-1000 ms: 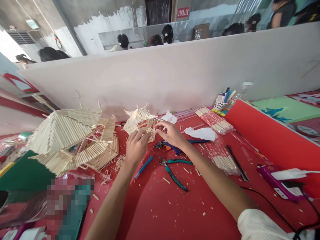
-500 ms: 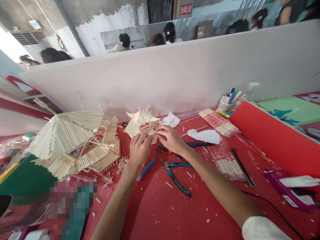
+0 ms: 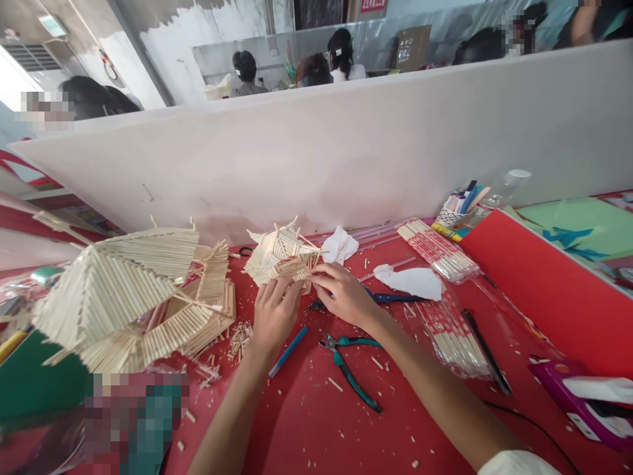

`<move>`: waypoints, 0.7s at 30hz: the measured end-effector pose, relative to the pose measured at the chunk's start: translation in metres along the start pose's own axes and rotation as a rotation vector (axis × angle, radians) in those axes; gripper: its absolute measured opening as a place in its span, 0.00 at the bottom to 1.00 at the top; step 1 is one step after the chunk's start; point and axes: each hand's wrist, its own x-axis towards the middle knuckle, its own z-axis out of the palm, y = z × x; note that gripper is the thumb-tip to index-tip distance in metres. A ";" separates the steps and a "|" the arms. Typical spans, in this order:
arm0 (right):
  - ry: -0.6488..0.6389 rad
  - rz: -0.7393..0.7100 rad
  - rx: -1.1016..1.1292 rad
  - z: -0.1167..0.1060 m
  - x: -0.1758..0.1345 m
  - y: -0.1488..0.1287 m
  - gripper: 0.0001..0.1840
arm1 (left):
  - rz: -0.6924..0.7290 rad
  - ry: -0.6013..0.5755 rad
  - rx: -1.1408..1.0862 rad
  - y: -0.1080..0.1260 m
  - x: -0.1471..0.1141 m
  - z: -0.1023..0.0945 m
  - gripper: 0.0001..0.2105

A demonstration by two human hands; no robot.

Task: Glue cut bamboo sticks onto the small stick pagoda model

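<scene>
A small pavilion-like model of pale wooden sticks (image 3: 284, 247) stands at the back of the red table. My left hand (image 3: 277, 310) is at its near edge with fingers curled and closed; what they grip is hidden. At the model's right front corner, my right hand (image 3: 343, 290) pinches thumb and forefinger together, close to the left fingertips. Anything between those fingers is too small to make out. Below the hands lie a blue pen (image 3: 288, 351) and green-handled cutting pliers (image 3: 349, 369), jaws apart.
A larger stick model (image 3: 113, 290) stands at left, beside cut stick bits (image 3: 240, 340). Bundled chopsticks (image 3: 438, 251), a white glue bottle or cloth-like item (image 3: 410, 280), a red board (image 3: 554, 284) and a purple box (image 3: 578, 402) lie right. A white partition (image 3: 321, 152) borders the back.
The view has shifted slightly. Both hands stay at the small model with fingers closed, and my right hand sits a little lower in the picture. The pliers and pen lie as before.
</scene>
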 end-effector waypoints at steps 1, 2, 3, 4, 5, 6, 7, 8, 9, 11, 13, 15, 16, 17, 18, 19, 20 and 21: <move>-0.009 0.002 0.000 -0.001 0.000 0.000 0.15 | -0.006 -0.002 -0.003 0.000 0.000 0.000 0.05; -0.017 0.003 0.000 -0.001 0.000 -0.001 0.15 | -0.008 -0.003 -0.007 0.000 0.000 0.001 0.05; -0.022 0.004 -0.004 -0.002 0.001 -0.001 0.15 | -0.011 -0.002 -0.010 0.000 0.000 0.001 0.05; -0.026 0.005 -0.011 -0.002 0.001 -0.001 0.15 | -0.014 0.002 -0.011 0.001 0.000 0.001 0.06; -0.031 0.006 -0.018 -0.003 0.001 -0.001 0.16 | -0.016 0.006 -0.011 0.001 0.000 0.002 0.06; -0.034 0.007 -0.024 -0.003 0.001 -0.001 0.16 | -0.020 0.014 -0.012 0.001 0.000 0.002 0.07; -0.038 0.008 -0.026 -0.003 0.001 -0.001 0.16 | -0.025 0.023 -0.014 0.001 0.001 0.001 0.07; -0.042 0.010 -0.025 -0.004 0.000 -0.001 0.16 | -0.031 0.030 -0.020 0.001 0.001 0.001 0.08; -0.046 0.012 -0.020 -0.004 0.000 -0.001 0.16 | -0.037 0.034 -0.028 0.001 0.002 0.000 0.08; -0.053 0.014 -0.004 -0.005 0.000 0.000 0.16 | -0.050 0.032 -0.044 0.000 0.003 -0.002 0.09; -0.062 0.018 0.016 -0.008 0.001 0.000 0.15 | -0.066 0.016 -0.048 -0.001 0.004 -0.004 0.11; -0.058 0.034 0.047 -0.012 0.002 -0.001 0.15 | -0.084 -0.006 -0.047 -0.002 0.005 -0.006 0.12; -0.049 0.046 0.064 -0.015 0.003 -0.001 0.14 | -0.090 -0.016 -0.048 -0.003 0.006 -0.006 0.12; -0.035 0.058 0.082 -0.019 0.004 -0.001 0.14 | -0.094 -0.024 -0.052 -0.003 0.006 -0.008 0.12; -0.017 0.071 0.099 -0.022 0.005 0.000 0.14 | -0.095 -0.028 -0.060 -0.003 0.007 -0.009 0.12; 0.002 0.083 0.114 -0.027 0.006 0.000 0.14 | -0.096 -0.028 -0.074 -0.003 0.008 -0.010 0.12; 0.019 0.094 0.128 -0.031 0.006 0.002 0.14 | -0.095 -0.025 -0.093 -0.004 0.008 -0.011 0.11; 0.032 0.106 0.143 -0.036 0.006 0.003 0.13 | -0.091 -0.024 -0.119 -0.004 0.009 -0.013 0.11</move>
